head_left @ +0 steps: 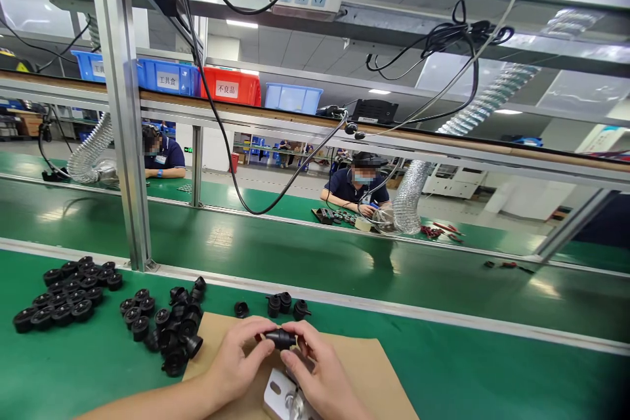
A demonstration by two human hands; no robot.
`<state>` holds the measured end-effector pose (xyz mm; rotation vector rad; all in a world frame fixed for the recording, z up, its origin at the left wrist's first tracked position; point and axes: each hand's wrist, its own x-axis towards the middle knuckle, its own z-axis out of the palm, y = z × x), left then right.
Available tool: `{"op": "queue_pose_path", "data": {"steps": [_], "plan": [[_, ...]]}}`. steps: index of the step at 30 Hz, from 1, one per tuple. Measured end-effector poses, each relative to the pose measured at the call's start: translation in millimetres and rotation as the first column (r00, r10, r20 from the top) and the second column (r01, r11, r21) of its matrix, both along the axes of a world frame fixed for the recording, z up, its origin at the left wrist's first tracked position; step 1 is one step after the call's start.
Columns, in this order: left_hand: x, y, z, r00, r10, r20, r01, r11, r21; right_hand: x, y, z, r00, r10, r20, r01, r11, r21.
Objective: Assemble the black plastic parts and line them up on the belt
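Observation:
Between my two hands is a small black plastic fitting [281,339], held level above a sheet of brown cardboard [364,367]. My left hand [241,354] pinches its left end with thumb and forefinger. On the other end, the fingers and thumb of my right hand [317,364] close round it. Just below, a silver metal bracket [278,388] with a slotted hole lies on the cardboard, partly covered by my right hand. Beyond my hands stand several black fittings [284,303] on the green bench.
Loose black elbow-like parts [180,328] are heaped left of the cardboard, with rows of round black caps [63,295] farther left. A metal post [121,111] rises from the bench edge. A black cable [231,177] hangs ahead. Across the conveyor [295,249] sits a co-worker [357,187].

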<state>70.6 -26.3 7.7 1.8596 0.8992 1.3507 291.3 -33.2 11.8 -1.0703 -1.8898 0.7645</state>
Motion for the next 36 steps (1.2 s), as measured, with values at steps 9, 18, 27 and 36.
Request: {"op": "queue_pose_path", "data": {"steps": [9, 18, 27, 36], "plan": [[-1.2, 1.6, -6.5, 0.998, 0.007, -0.062, -0.009, 0.999, -0.032, -2.5, 1.5, 0.7, 0.999, -0.036, 0.025, 0.035, 0.998, 0.044], [-16.9, 26.4, -16.5, 0.889, 0.382, -0.251, -0.36, 0.924, 0.129, 58.4, 40.1, 1.9, 0.851, -0.473, 0.227, 0.363, 0.843, 0.396], [-24.7, 37.6, -26.5, 0.881, 0.305, -0.361, -0.32, 0.947, 0.018, 69.5, 56.2, -26.7, 0.817, -0.424, 0.391, 0.27, 0.88, 0.39], [-26.8, 40.1, -17.1, 0.87, 0.276, -0.409, -0.327, 0.943, -0.059, 35.9, 36.6, -10.0, 0.897, -0.372, 0.239, 0.262, 0.883, 0.39]]}}
